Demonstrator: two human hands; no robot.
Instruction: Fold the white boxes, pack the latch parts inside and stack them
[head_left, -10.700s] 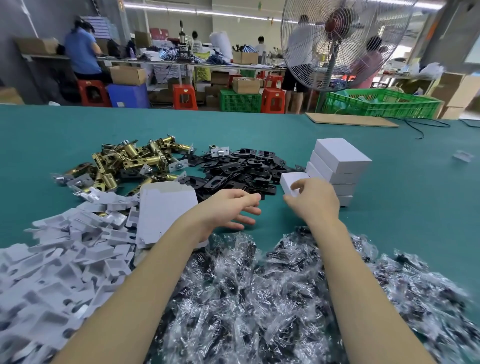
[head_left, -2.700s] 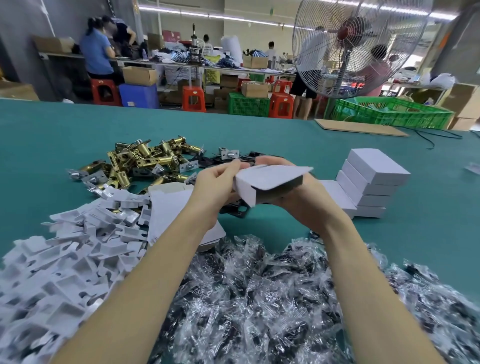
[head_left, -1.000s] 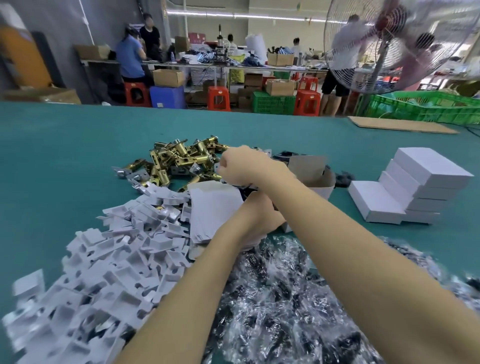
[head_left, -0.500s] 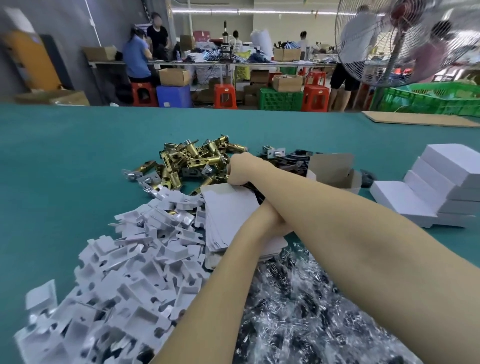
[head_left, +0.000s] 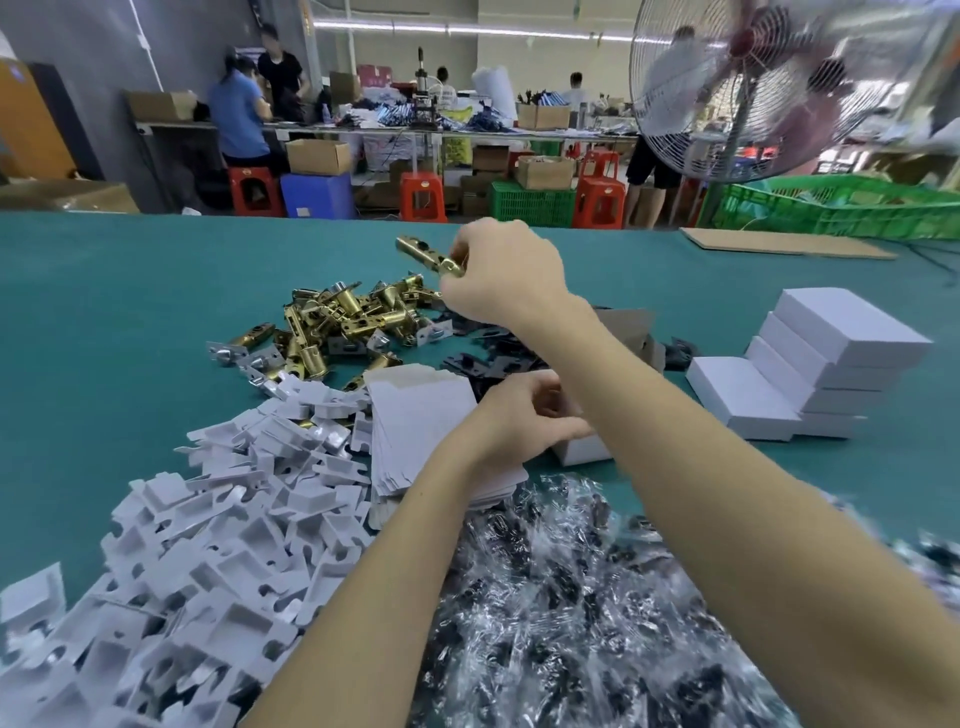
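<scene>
Right hand (head_left: 501, 275) pinches a brass latch (head_left: 428, 257) by one end above the pile (head_left: 337, 322); rigid, likely heavy, slick metal, so grip mid-barrel; left hand (head_left: 524, 415) steadies the open box (head_left: 582, 449).

Beyond our green table's (head_left: 130, 291) far edge we see a standing fan (head_left: 748, 88), green crates (head_left: 841, 205), red stools (head_left: 423, 197), cardboard boxes (head_left: 318, 156), workers at a bench (head_left: 239, 122).

A brass latch (head_left: 427, 257) is lifted above the loose heap of brass latches (head_left: 343, 325) on the green table, tilted. An open white box (head_left: 584, 447) sits mostly hidden behind the forearm, and closed white boxes (head_left: 810, 364) are stacked in steps at the right.
</scene>
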